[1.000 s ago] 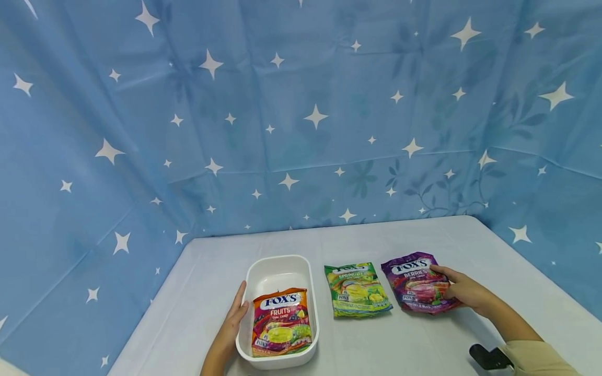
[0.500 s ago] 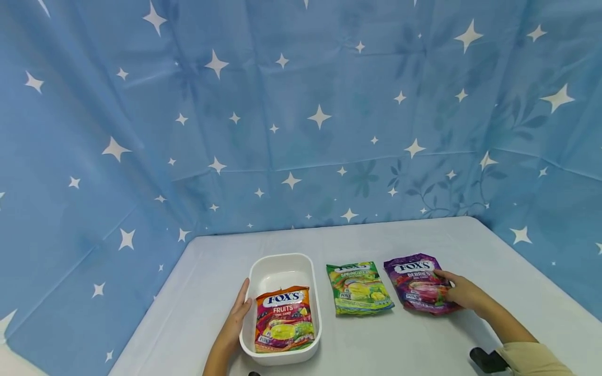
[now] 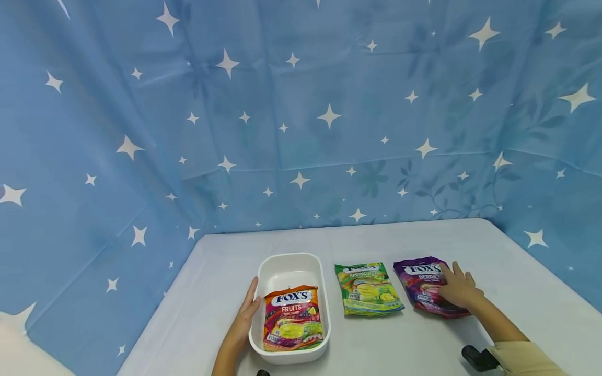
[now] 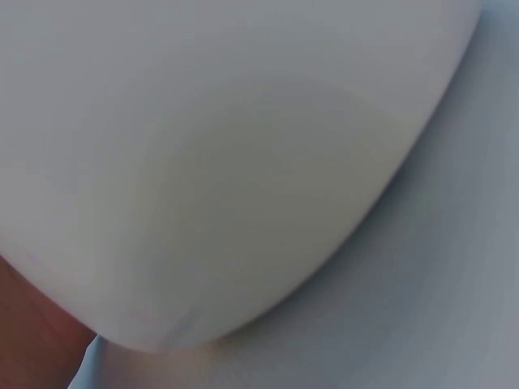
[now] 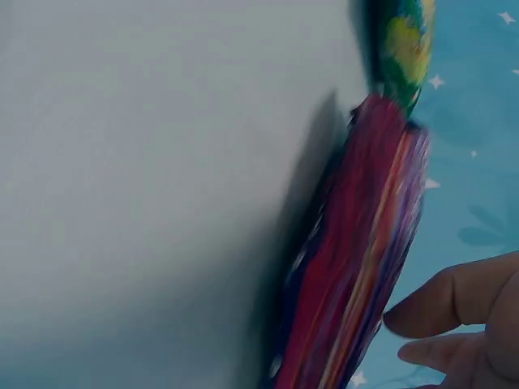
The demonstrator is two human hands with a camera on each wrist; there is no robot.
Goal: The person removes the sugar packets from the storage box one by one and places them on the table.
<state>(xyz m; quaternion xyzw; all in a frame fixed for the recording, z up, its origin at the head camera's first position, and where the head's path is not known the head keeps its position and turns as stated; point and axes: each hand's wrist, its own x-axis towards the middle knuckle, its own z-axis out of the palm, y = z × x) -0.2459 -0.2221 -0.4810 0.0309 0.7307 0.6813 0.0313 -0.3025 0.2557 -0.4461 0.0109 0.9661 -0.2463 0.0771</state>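
Observation:
My left hand [image 3: 241,325] lies along the left side of a white oval-cornered tub [image 3: 288,279], fingers straight and thumb by the rim. An orange-red Fox's Fruits candy bag [image 3: 293,319] lies inside the tub. To its right rests a green candy bag [image 3: 369,290]. Farther right is a purple Fox's Berries candy bag [image 3: 425,290], with my right hand [image 3: 460,288] on its right side, fingers spread. In the right wrist view a fingertip meets the purple bag's [image 5: 353,259] edge. The tub's wall [image 4: 276,178] fills most of the left wrist view.
A white cloth-covered table [image 3: 376,344] carries everything. Behind it hangs a blue curtain [image 3: 301,141] with white stars. A black device [image 3: 478,358] sits at the right wrist, by a beige sleeve [image 3: 524,357].
My right hand's fingers have spread from a more bent pose over the purple bag. The whole scene has shifted slightly right in the head view. The left hand stays at the tub.

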